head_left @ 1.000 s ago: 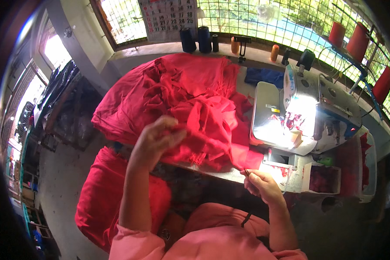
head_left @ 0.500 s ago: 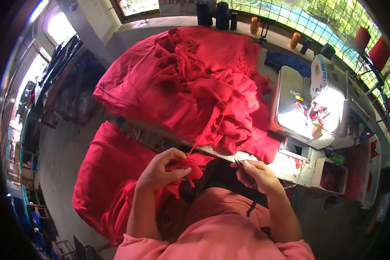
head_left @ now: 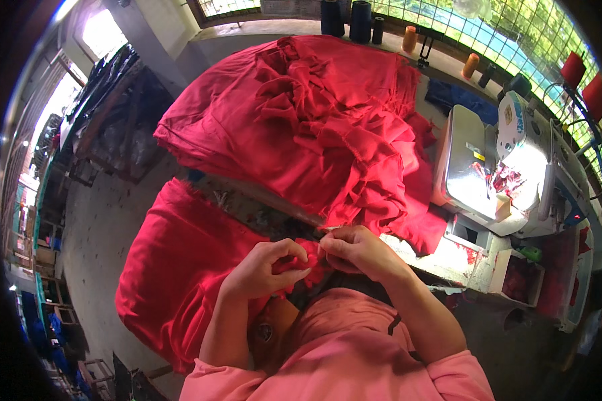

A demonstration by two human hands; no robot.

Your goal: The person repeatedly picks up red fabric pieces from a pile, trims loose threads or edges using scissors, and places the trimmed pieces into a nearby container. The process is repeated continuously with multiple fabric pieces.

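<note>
Red cloth point(head_left: 308, 264) pinched between left hand point(head_left: 264, 267) and right hand point(head_left: 358, 250)

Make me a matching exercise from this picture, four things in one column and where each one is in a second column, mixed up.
Things:
1. sewing machine
2. thread cones
3. red fabric heap
4. hands: left hand, right hand

Places:
A. on the window ledge at the top
B. at the table's near edge, pinching a red fabric piece
C. at the right of the table
D. across the middle of the table

Pairs: 1-C, 2-A, 3-D, 4-B
</note>
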